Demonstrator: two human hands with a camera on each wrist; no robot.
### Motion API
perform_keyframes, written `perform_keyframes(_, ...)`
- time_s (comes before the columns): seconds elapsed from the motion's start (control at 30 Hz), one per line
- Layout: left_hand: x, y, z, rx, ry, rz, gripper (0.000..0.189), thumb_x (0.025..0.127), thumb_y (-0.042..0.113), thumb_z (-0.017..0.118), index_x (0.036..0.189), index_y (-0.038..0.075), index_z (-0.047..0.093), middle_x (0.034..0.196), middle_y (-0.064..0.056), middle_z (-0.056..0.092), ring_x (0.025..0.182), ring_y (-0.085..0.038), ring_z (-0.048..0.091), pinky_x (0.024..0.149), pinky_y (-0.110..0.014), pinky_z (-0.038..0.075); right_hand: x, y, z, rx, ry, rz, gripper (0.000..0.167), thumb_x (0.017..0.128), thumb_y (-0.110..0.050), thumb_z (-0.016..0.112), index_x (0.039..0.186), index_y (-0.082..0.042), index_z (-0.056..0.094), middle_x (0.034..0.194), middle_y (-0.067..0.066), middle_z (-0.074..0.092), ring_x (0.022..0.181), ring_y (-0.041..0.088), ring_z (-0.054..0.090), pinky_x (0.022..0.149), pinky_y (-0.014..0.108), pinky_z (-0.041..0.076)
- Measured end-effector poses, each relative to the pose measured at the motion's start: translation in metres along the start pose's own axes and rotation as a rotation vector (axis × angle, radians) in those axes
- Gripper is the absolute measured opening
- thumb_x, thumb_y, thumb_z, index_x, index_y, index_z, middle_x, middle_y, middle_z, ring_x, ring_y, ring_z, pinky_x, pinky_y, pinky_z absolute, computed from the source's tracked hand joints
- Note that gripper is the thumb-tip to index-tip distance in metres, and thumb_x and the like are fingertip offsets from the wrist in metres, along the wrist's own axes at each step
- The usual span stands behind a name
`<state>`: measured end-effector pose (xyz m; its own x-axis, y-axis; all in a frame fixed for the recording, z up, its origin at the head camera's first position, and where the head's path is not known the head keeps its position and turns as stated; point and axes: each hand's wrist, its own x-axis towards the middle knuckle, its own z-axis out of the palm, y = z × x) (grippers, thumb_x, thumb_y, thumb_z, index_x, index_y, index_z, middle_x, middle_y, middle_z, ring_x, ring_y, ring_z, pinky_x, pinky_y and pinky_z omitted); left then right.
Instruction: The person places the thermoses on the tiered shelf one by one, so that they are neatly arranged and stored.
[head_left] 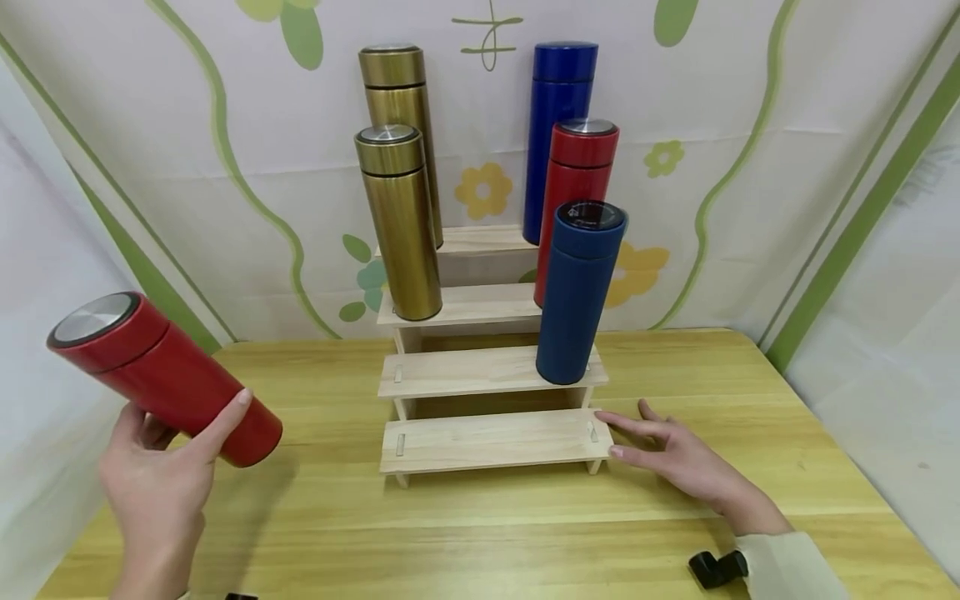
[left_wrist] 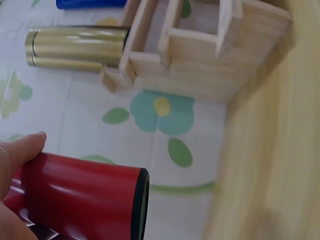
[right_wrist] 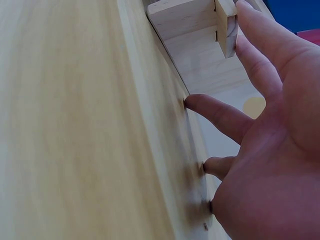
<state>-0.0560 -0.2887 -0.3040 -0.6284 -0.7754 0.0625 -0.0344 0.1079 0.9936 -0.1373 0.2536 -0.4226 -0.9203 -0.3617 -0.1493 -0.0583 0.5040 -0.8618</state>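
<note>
My left hand (head_left: 161,475) grips a red thermos bottle (head_left: 172,375) near its lower half, raised over the table's left side and tilted with its silver lid to the upper left. In the left wrist view, thumb and fingers wrap the red bottle (left_wrist: 85,195), its base facing the rack. My right hand (head_left: 675,458) touches the right end of the lowest step of a wooden stepped rack (head_left: 487,442), fingers spread. In the right wrist view, fingertips of the right hand (right_wrist: 280,115) meet the step's edge while other fingers rest on the table.
Two gold bottles (head_left: 401,225) stand on the upper left steps. On the right side, a bright blue bottle (head_left: 558,125), a red bottle (head_left: 573,179) and a dark blue bottle (head_left: 577,300) stand on successive steps. A black object (head_left: 716,570) is by the right sleeve.
</note>
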Motion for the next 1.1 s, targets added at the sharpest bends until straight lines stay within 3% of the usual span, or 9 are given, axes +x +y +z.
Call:
perform_keyframes(0.27, -0.004, 0.017, 0.015, -0.064, -0.071, 0.061, 0.072, 0.065, 0.012, 0.102, 0.130, 0.024, 0.072, 0.114, 0.008, 0.073, 0.100, -0.012, 0.063, 0.067, -0.013, 0.051, 0.002, 0.001, 0.001, 0.011, -0.011, -0.013, 0.051, 0.099, -0.040, 0.072, 0.148, -0.041, 0.059, 0.163, 0.005, 0.047, 0.161, 0.047, -0.008, 0.117, 0.080, -0.013)
perform_keyframes(0.67, -0.010, 0.035, 0.030, 0.059, -0.165, 0.089, 0.072, 0.068, 0.019, 0.101, 0.132, 0.027, 0.070, 0.112, 0.009, 0.072, 0.102, -0.012, 0.063, 0.067, -0.015, 0.051, 0.003, 0.002, 0.001, 0.022, -0.008, -0.021, 0.051, 0.099, -0.039, 0.073, 0.148, -0.039, 0.060, 0.162, 0.005, 0.048, 0.161, 0.048, -0.008, 0.117, 0.079, -0.015)
perform_keyframes(1.1, -0.023, 0.045, 0.053, 0.163, -0.291, 0.247, 0.067, 0.078, 0.023, 0.095, 0.138, 0.028, 0.065, 0.121, 0.012, 0.070, 0.109, -0.012, 0.062, 0.078, -0.018, 0.052, 0.002, 0.002, 0.001, 0.016, -0.002, -0.027, 0.050, 0.099, -0.038, 0.073, 0.147, -0.040, 0.060, 0.161, 0.005, 0.049, 0.161, 0.049, -0.008, 0.117, 0.080, -0.014)
